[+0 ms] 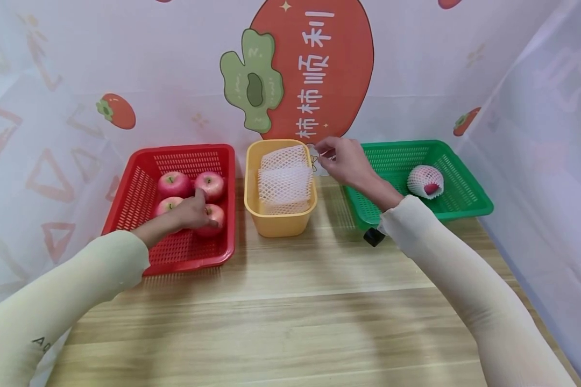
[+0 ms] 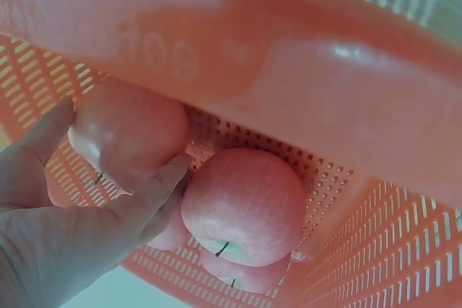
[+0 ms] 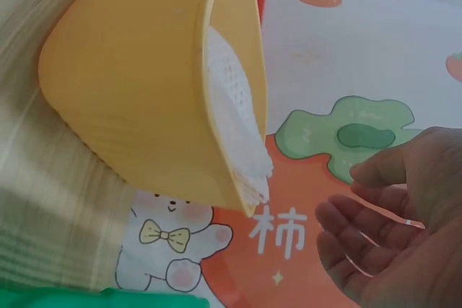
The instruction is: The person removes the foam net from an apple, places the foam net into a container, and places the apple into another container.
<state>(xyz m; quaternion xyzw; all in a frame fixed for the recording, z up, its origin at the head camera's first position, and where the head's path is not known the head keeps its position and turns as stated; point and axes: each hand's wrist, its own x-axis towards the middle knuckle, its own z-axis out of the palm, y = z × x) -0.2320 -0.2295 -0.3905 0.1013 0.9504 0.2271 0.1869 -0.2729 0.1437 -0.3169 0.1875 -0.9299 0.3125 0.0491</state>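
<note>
In the red basket [image 1: 230, 215], several apples [image 1: 174, 184] lie in the left part of the head view. My left hand [image 1: 191, 212] reaches over the basket's right side and holds the front right apple [image 1: 215, 216]. The left wrist view shows thumb and fingers on opposite sides of that apple [image 2: 133, 131], beside another apple [image 2: 245, 203]. My right hand [image 1: 346, 161] hovers by the right rim of a yellow bin [image 1: 281, 227], fingers loosely bent and holding nothing. White foam fruit nets [image 1: 285, 180] are stacked in the bin, their ends showing over its rim in the right wrist view.
A green basket [image 1: 486, 207] stands on the right, holding an apple in a foam net [image 1: 425, 181]. A small black object [image 1: 374, 236] shows by my right cuff. The wooden table [image 1: 281, 322] meets a printed white backdrop [image 1: 174, 118] behind the containers.
</note>
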